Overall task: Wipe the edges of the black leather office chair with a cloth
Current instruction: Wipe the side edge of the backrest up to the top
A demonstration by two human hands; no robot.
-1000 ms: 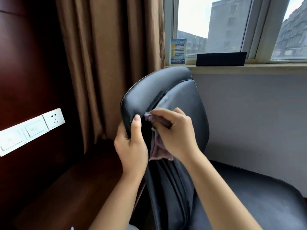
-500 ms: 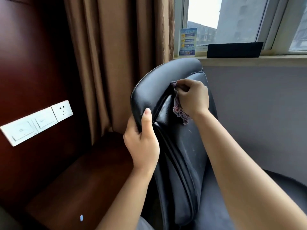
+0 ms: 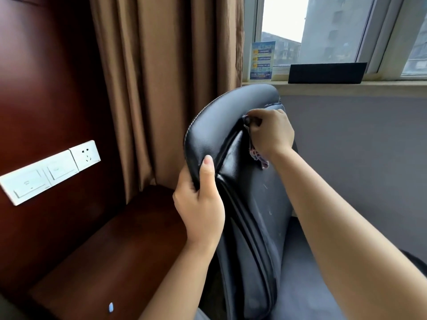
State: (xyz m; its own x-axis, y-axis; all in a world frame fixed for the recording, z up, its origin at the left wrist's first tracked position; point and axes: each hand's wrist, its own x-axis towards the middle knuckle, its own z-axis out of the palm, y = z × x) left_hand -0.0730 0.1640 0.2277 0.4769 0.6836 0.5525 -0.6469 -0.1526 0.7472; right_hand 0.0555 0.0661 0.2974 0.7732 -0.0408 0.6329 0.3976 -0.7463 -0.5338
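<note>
Your left hand [image 3: 200, 205] grips the chair [image 3: 209, 137] edge, fingers hidden behind it; your right hand [image 3: 271, 132] clutches the cloth [image 3: 258, 157], mostly covered, against the seam.

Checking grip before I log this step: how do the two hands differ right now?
The left hand grips the chair back's outer edge bare, thumb lying up the front; the right hand pinches the cloth into the seam higher up. The left sits lower and nearer the camera, the right near the chair's top. Both touch the chair back.
</note>
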